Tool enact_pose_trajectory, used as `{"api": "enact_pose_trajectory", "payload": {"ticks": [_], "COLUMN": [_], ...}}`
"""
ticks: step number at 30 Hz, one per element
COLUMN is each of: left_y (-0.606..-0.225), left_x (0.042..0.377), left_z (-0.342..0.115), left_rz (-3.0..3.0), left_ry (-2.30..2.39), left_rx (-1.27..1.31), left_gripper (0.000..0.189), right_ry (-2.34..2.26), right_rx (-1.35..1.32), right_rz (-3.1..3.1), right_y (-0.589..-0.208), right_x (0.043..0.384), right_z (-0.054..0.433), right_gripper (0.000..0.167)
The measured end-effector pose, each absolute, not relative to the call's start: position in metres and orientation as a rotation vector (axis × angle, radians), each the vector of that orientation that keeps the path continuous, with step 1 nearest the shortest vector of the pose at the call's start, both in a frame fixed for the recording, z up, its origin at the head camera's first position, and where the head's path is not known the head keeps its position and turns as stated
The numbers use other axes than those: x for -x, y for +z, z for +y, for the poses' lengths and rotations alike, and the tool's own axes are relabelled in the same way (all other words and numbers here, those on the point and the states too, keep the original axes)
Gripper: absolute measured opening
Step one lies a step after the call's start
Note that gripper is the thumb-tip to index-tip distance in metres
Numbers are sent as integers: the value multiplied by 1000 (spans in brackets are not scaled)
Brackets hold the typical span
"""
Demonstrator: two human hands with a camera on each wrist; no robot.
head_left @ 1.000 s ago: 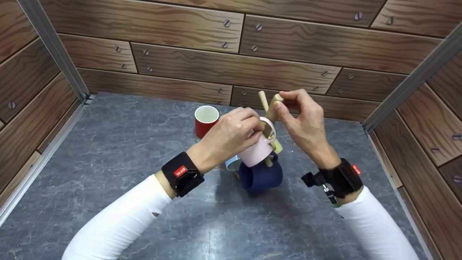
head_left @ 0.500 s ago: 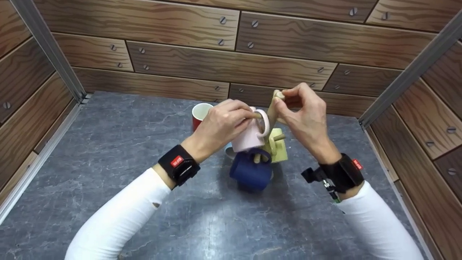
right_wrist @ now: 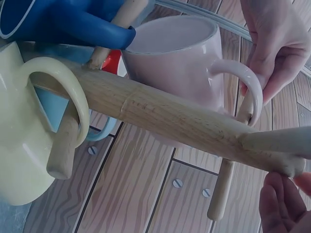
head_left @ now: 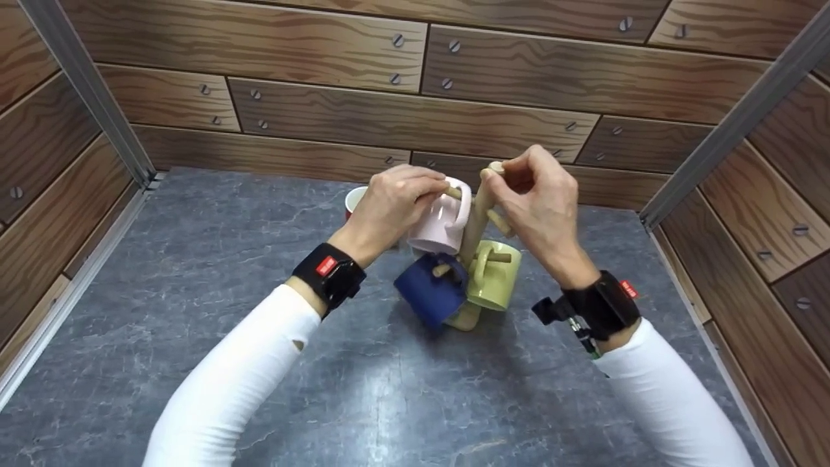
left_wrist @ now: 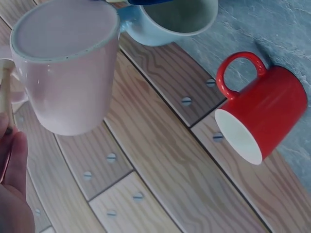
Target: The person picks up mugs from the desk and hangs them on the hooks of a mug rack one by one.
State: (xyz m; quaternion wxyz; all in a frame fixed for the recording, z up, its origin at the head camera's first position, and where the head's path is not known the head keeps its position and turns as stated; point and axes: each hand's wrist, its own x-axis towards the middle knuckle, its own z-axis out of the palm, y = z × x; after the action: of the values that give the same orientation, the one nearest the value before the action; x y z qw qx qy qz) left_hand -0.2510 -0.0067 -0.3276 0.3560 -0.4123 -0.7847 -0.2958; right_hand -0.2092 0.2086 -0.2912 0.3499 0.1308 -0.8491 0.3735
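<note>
A wooden mug tree (head_left: pixel 475 224) stands in front of me, tilted in the head view. My right hand (head_left: pixel 541 201) pinches the top of its post between thumb and fingers. With thumb and fingertips, my left hand (head_left: pixel 399 198) grips the end of an upper peg (head_left: pixel 454 192). The pink mug (head_left: pixel 436 227) hangs by its handle on that peg, close by the left fingers. Lower pegs carry a dark blue mug (head_left: pixel 431 292) and a yellow-green mug (head_left: pixel 502 285) by their handles. Part of a light blue mug (left_wrist: pixel 146 35) shows behind the pink one.
A red mug (left_wrist: pixel 279 111) with a white inside stands on the grey marbled tabletop (head_left: pixel 292 363), mostly behind my left hand in the head view. Wood-patterned panels (head_left: pixel 311 110) close off the back and both sides.
The mug tree has turned: the blue mug has swung left and the yellow-green mug has come forward into view. My left hand and the pink mug have shifted left and farther back.
</note>
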Motion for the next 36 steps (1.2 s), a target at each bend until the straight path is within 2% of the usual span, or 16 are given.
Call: {"api": "enact_pose_trajectory", "payload": {"ticks": [10,14,19,26,32,36], "left_y": [-332,-337,-348,-369,-388,-397], "left_x": [264,271,291,315,328,338], "left_z": [-5,-15,-43,-74,-82,-82], "left_rz": [-2022,-2117,-2289,-2721,-3005,-3089], "left_ry": [-821,-1066,-1373,-1131,-773,-697], "left_rx": [1058,1046,816,774,783,750], "left_gripper": [13,33,56,74,87,94], "right_ry": [986,1165,1350,1324,1253,1228], "right_rx": [-350,-394,-404,-337,-256,-222], "right_rz": [-2198,-2189,-2115,-2131,-2249,-2314], "right_y": [-293,-296,-300,-316,-341,-362], "right_x": [217,218,213,213,209,206], "right_z": [209,224,254,285,301,310], "right_gripper": [27,24,21,26,24,23]}}
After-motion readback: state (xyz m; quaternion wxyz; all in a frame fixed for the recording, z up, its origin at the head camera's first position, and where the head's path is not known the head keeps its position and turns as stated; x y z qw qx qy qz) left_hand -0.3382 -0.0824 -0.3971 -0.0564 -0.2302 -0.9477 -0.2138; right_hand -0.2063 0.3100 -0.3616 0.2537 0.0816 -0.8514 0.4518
